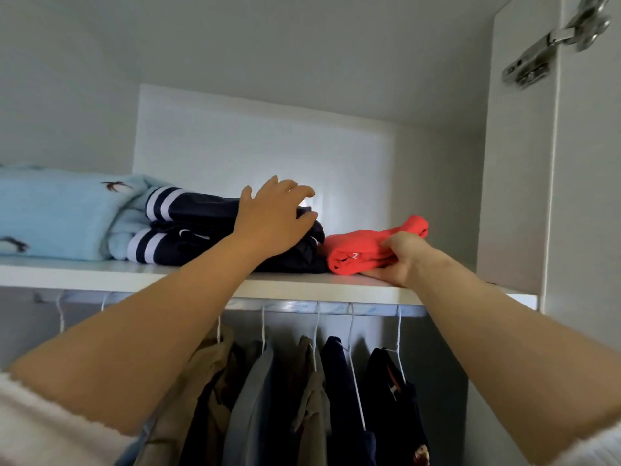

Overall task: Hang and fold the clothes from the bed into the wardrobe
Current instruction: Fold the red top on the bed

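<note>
Red garment (366,252): folded, on the wardrobe shelf (151,275) toward its right end, at the near edge, touching the navy pile (191,227) on its left.
Your right hand (401,260): grips the red garment at its near right corner, thumb on top, fingers tucked under it against the shelf.
Your left hand (275,220): rests on top of the navy pile at its right end, fingers spread and nearly straight, holding nothing.
Navy pile: folded, in the middle of the shelf; 2 cuffs show at its left end, each with 2 white stripes.
Blue fleece (57,213): pale blue with small dark birds, folded at the left end of the shelf, touching the navy pile.
Rail (336,309): runs just under the shelf and carries white wire hangers (351,326).
Hung clothes (312,398): beige, grey and navy pieces side by side below the rail, partly behind your forearms.
Door (591,196): open at the right, with a metal hinge (554,38) near its top.
Sleeves (33,415): white, pushed up your forearms, at the near bottom corners.
</note>
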Tool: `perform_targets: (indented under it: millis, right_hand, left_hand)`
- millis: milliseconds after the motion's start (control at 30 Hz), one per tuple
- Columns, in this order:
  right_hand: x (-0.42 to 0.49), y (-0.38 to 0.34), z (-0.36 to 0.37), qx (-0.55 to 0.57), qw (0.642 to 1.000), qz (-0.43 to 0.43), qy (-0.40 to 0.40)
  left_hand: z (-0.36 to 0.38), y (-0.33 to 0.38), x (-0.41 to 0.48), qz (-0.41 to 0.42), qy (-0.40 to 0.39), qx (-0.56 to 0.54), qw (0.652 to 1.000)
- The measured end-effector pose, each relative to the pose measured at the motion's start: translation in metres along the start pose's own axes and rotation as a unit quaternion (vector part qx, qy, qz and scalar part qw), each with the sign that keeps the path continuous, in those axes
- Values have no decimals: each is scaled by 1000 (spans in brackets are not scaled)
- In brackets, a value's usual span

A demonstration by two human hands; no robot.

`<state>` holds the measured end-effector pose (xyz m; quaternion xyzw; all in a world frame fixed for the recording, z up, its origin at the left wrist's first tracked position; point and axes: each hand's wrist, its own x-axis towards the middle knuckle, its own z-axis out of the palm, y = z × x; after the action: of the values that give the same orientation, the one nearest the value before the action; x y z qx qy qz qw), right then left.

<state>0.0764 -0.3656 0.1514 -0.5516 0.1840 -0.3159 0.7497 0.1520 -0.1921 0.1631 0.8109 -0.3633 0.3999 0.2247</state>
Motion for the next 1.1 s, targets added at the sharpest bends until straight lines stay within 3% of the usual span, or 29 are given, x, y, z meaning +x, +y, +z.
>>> perform_targets:
  millis: [100,233,300,333,367,400,467,500,533,667,733,967,1100]
  right_hand:
    - [-2,-1,1,3,999,28,-21]
    - [-4,-4,4,32,998,43,-24]
    - [-1,0,8,-43,996,-33,75]
    - [0,3,9,-138,972,-111,154]
    - [-1,6,9,-254,922,-200,212]
    - [-2,9,10,-362,851,-293,242]
    - [-3,12,13,-523,694,-442,224]
    - [-1,13,15,-580,642,-464,191]
    - [1,14,16,-626,620,-446,158]
    - [7,11,17,-683,695,-215,59]
    - [9,12,16,-675,716,-175,38]
    - [10,14,14,-663,736,-140,0]
    - [-11,21,20,-636,726,-249,85]
  left_hand:
    - [7,-7,-6,-11,-41,28,999]
    - [13,-10,-9,-18,-1,59,998]
    - [14,-9,-9,-21,-1,64,998]
    - [15,-9,-9,-21,-2,64,998]
    - [15,-9,-10,-18,-2,65,998]
    - [15,-10,-11,-16,0,66,998]
    - [16,-10,-12,-13,3,69,998]
    - [16,-9,-13,-13,1,70,997]
    - [16,-9,-13,-13,0,70,997]
    - [18,-10,-14,-8,-1,69,998]
    - [18,-11,-14,-6,3,72,997]
    - [22,-9,-14,-4,0,69,998]
    - [21,-11,-16,4,-13,61,998]
